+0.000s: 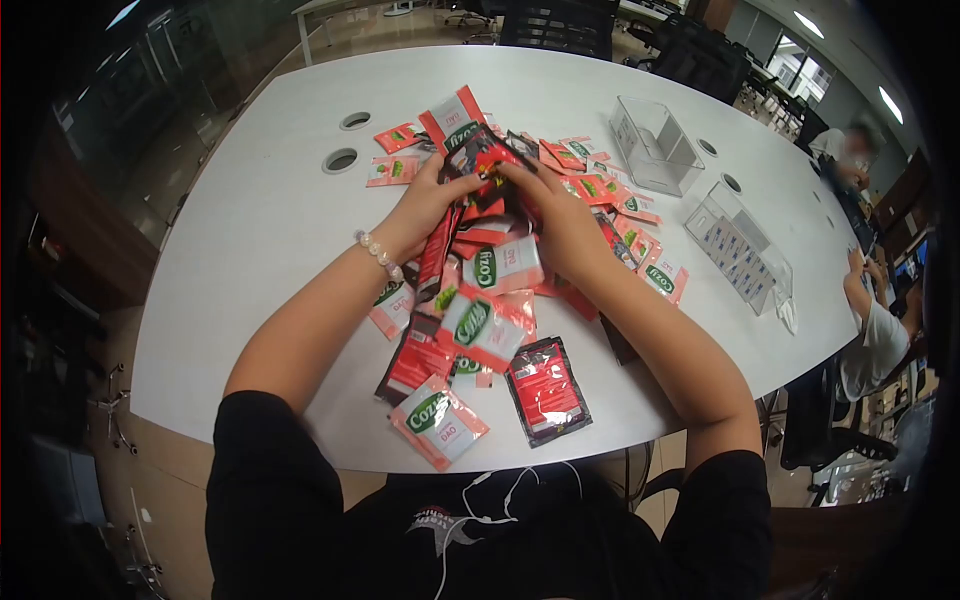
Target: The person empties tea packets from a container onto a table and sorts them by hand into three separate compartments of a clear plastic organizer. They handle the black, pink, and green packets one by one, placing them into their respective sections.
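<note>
Both of my hands are closed round a bunch of black-and-red packets (480,155) above the middle of a pile. My left hand (430,200) grips its left side, thumb on top, with a bead bracelet at the wrist. On the right side my right hand (555,215) holds the same bunch with bent fingers. Under and around them lie several pink-and-white Cozy packets (504,266), some blurred. Nearer my body are another Cozy packet (438,422) and a black-edged red packet (549,390). More small red packets (588,188) are spread beyond my right hand.
The white table (250,280) has round cable holes. A clear plastic box (655,150) stands at the back right, and a second clear box (740,250) holds blue-and-white packs. Other people (875,335) sit beyond the right edge. White earphone wires hang over my shirt.
</note>
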Action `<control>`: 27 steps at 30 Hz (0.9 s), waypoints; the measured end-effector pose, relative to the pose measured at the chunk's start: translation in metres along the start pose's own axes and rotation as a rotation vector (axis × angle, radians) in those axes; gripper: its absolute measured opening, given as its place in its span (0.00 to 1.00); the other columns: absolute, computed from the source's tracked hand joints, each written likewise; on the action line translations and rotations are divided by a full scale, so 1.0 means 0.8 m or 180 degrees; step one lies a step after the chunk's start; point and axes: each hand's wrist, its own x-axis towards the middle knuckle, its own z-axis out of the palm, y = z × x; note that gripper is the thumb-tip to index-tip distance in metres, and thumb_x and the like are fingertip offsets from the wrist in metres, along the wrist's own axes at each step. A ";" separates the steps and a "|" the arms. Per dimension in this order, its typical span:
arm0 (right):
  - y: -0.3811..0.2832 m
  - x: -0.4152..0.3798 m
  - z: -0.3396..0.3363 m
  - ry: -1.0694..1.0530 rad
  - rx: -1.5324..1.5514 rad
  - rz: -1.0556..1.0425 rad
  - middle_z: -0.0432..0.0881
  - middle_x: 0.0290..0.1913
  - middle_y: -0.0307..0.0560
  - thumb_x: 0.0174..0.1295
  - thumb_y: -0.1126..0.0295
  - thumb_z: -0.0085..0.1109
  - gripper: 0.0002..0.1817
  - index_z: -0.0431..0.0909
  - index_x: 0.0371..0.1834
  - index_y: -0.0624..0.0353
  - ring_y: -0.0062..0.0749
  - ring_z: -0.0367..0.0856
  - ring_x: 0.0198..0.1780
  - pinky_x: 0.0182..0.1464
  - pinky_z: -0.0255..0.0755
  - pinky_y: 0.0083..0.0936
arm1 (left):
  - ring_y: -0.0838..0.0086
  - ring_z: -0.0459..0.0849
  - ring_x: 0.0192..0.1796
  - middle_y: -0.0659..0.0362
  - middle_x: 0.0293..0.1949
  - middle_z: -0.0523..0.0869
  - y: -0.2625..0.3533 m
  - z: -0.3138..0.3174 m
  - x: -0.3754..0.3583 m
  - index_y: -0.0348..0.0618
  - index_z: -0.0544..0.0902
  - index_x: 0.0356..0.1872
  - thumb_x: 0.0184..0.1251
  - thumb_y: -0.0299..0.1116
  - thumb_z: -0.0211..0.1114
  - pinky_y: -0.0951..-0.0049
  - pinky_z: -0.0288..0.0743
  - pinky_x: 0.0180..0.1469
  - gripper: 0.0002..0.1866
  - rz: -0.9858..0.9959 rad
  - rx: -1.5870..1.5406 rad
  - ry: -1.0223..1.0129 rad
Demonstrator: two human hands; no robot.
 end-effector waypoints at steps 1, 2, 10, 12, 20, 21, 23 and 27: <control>-0.004 0.007 -0.010 -0.0019 0.0136 0.0111 0.65 0.64 0.58 0.43 0.83 0.62 0.41 0.64 0.64 0.38 0.54 0.76 0.54 0.47 0.76 0.38 | 0.77 0.81 0.48 0.57 0.49 0.79 -0.002 0.002 0.011 0.38 0.68 0.56 0.63 0.29 0.61 0.74 0.80 0.48 0.21 -0.0010 -0.0360 -0.0053; -0.008 0.013 -0.022 0.0004 0.0399 0.0130 0.65 0.64 0.57 0.43 0.85 0.61 0.41 0.65 0.64 0.38 0.54 0.76 0.54 0.46 0.76 0.37 | 0.74 0.83 0.46 0.56 0.48 0.80 -0.005 0.003 0.025 0.39 0.69 0.55 0.64 0.28 0.58 0.73 0.83 0.44 0.18 0.0209 -0.0313 0.0047; -0.022 0.055 -0.096 0.0566 0.0411 -0.0586 0.70 0.60 0.50 0.46 0.84 0.59 0.34 0.69 0.59 0.42 0.49 0.78 0.49 0.47 0.75 0.35 | 0.74 0.76 0.53 0.60 0.49 0.79 0.075 0.038 0.039 0.43 0.71 0.51 0.66 0.33 0.55 0.67 0.68 0.61 0.14 0.0670 -0.0799 -0.0271; -0.027 0.054 -0.102 0.0379 0.0373 -0.0671 0.72 0.58 0.49 0.47 0.83 0.60 0.32 0.70 0.58 0.44 0.49 0.78 0.47 0.47 0.75 0.35 | 0.75 0.75 0.54 0.61 0.49 0.79 0.080 0.026 0.028 0.43 0.71 0.53 0.66 0.34 0.54 0.68 0.66 0.61 0.16 0.0545 -0.0575 -0.0340; -0.021 -0.001 -0.069 -0.0384 -0.1380 -0.0899 0.68 0.63 0.46 0.50 0.57 0.67 0.28 0.72 0.56 0.43 0.50 0.60 0.68 0.67 0.54 0.54 | 0.69 0.64 0.68 0.55 0.64 0.68 0.094 -0.047 -0.081 0.42 0.66 0.65 0.58 0.43 0.56 0.59 0.51 0.69 0.33 -0.0373 0.1960 0.0034; -0.031 -0.016 -0.069 -0.0473 -0.1093 -0.0815 0.66 0.65 0.47 0.49 0.54 0.67 0.30 0.72 0.57 0.42 0.54 0.58 0.69 0.66 0.52 0.58 | 0.67 0.62 0.70 0.54 0.67 0.65 0.105 -0.045 -0.108 0.42 0.64 0.67 0.56 0.46 0.59 0.57 0.48 0.71 0.37 -0.0199 0.2401 -0.0016; -0.069 -0.057 -0.080 -0.0620 -0.0542 -0.0650 0.63 0.68 0.48 0.46 0.46 0.67 0.34 0.71 0.59 0.40 0.60 0.55 0.70 0.66 0.49 0.65 | 0.55 0.48 0.75 0.47 0.72 0.54 0.106 -0.049 -0.174 0.45 0.60 0.69 0.49 0.53 0.69 0.46 0.35 0.71 0.47 0.0575 0.3770 -0.0511; -0.110 -0.146 -0.059 -0.1376 -0.0383 -0.0916 0.55 0.71 0.51 0.40 0.36 0.66 0.43 0.66 0.64 0.33 0.69 0.51 0.69 0.58 0.44 0.79 | 0.36 0.38 0.73 0.39 0.72 0.45 0.079 -0.017 -0.275 0.49 0.55 0.72 0.33 0.63 0.75 0.34 0.32 0.67 0.62 -0.0171 0.4924 -0.1185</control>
